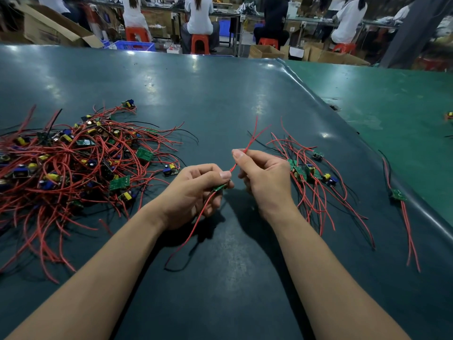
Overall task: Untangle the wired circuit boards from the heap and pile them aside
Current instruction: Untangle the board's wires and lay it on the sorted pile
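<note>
1. The left hand (196,190) gripped a small green circuit board (220,187) between thumb and curled fingers, above the dark table (220,94)
2. The right hand (264,173) pinched that board's red wires (250,141) between thumb and forefinger, just beyond the left thumb; their free ends stood up past the pinch
3. More leads from the same board, red and black (186,241), hung below the left hand and trailed onto the table
4. The board appeared light and rigid, its solder joints likely fragile; hold was best taken on the board edges, not on the components
5. The wires looked thin, limp and prone to snagging; they were best drawn through closed fingers near the board
6. The tangled heap (73,163) lay left of the hands; the sorted pile (311,173) lay just right of the right hand
7. One stray board (398,195) lay apart, near the table's right edge
</note>
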### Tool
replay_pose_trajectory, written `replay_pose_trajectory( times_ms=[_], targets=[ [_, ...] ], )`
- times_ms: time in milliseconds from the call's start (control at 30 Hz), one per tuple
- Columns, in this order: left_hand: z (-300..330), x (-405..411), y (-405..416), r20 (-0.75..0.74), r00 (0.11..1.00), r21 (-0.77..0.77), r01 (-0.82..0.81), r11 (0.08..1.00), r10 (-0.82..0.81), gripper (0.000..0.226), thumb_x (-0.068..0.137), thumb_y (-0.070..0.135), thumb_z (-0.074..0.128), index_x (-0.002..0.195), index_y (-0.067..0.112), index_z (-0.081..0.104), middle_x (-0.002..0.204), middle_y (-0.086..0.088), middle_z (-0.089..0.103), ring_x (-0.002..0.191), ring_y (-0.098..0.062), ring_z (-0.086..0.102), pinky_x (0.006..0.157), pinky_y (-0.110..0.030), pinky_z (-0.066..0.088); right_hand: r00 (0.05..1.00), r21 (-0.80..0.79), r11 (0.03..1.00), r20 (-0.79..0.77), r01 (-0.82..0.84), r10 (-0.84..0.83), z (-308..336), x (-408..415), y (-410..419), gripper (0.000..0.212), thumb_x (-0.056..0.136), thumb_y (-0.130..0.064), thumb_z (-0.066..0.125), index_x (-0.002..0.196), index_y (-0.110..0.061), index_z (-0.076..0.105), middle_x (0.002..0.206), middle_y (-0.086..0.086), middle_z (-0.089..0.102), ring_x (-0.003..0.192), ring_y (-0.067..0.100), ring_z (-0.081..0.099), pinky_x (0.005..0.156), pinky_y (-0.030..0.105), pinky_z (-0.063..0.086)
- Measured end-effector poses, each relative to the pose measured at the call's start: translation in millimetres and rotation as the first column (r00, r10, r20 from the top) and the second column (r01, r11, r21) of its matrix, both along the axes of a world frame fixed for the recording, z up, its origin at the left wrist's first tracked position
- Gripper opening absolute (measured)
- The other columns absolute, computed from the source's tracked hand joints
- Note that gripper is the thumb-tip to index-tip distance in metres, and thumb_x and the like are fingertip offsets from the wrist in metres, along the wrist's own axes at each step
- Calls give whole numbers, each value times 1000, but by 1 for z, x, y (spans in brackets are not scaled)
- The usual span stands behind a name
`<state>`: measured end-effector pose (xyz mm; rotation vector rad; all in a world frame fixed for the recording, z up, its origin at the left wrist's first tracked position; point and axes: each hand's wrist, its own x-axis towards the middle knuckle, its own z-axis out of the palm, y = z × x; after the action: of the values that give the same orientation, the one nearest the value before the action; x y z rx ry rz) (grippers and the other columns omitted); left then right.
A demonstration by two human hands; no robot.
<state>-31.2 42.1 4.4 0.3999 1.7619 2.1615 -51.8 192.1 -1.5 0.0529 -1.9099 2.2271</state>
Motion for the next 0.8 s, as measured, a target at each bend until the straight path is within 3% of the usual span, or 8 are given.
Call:
replay_pose_trajectory(
  times_ms=[100,267,400,567,800],
  targets=[
    [-2,2,-2,-9,1000,2,19,1000,-19,20,81,18,57,76,-1,50,44,0,53,34,-8,43,37,-16,32,995,-63,993,-25,-99,97,0,-1,1,11,93,-5,62,94,-16,66,55,-2,57,34,8,34,38,15,26],
    [-6,-4,-5,20,1000,39,20,999,-21,27,65,25,67,68,2,53,41,-4,47,33,-13,37,44,-23,25,995,11,1000,-102,-14,15,1,-1,2,9,94,-8,62,89,-16,64,65,5,71,34,12,44,37,16,33],
    [-7,-4,-7,21,996,91,87,992,-89,16,65,25,65,58,11,59,42,-2,47,32,-11,37,43,-21,22,999,38,999,-43,-25,26,2,-1,2,7,94,-11,63,89,-13,67,75,4,75,40,10,49,38,18,35],
    [-6,-4,-6,48,996,98,71,993,-76,24,64,28,67,63,6,57,40,-4,38,33,-11,30,47,-29,10,1000,-19,999,5,29,-28,3,-2,4,9,98,-8,53,96,-14,59,65,6,73,34,10,45,36,16,32],
    [-6,-5,-8,72,995,72,66,995,-71,26,69,34,68,62,9,63,42,-3,38,35,-10,32,46,-26,13,1000,6,1000,-5,23,-22,1,-3,4,10,99,-6,51,95,-14,56,64,9,71,33,11,45,34,18,33]
  ],
)
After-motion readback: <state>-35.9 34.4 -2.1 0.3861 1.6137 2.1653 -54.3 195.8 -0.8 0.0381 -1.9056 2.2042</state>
